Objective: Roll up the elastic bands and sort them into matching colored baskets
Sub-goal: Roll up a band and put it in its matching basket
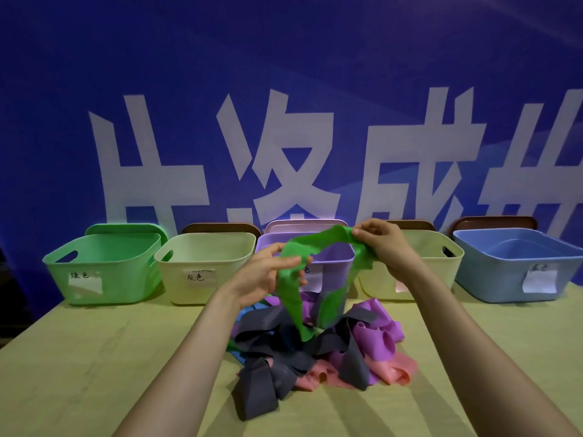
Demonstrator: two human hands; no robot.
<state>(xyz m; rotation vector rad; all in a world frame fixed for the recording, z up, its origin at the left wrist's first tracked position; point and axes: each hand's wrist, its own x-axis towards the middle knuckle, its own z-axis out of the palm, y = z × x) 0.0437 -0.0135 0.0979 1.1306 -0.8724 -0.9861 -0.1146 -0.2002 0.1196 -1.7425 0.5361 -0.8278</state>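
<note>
**Above the pile: get the green band flat before we roll**

Above the pile (299, 351) mid-counter (94, 357), we hold the green band (290, 298) up w/ both hands. The left hand (271, 272) grips one part, fingers curled round it. The right hand (381, 244) pinches a higher part btw thumb & fingertips. The band arches from one hand to the other, twisted & bunched. Two lengths hang down from it, and the low end looks to touch the grey bands (262, 383) in the pile.

How to do it well, as we judge it:
- Lift first, so the hanging lengths clear the pile & don't drag grey or purple strips along.
- Run one hand down the band to take out the twist. A bunched band prob. rolls lopsided & springs open.
- Find one end, make a tight first turn & keep the edges in line.
- Use light tension only. The stuff is stretchy, so a hard pull may make the roll snap loose on release.
- Keep a pinch on the finished roll till it's over the basket.

The green basket (110, 279) is far left in the row, well apart from both hands, so we reach across w/ the left.
</note>
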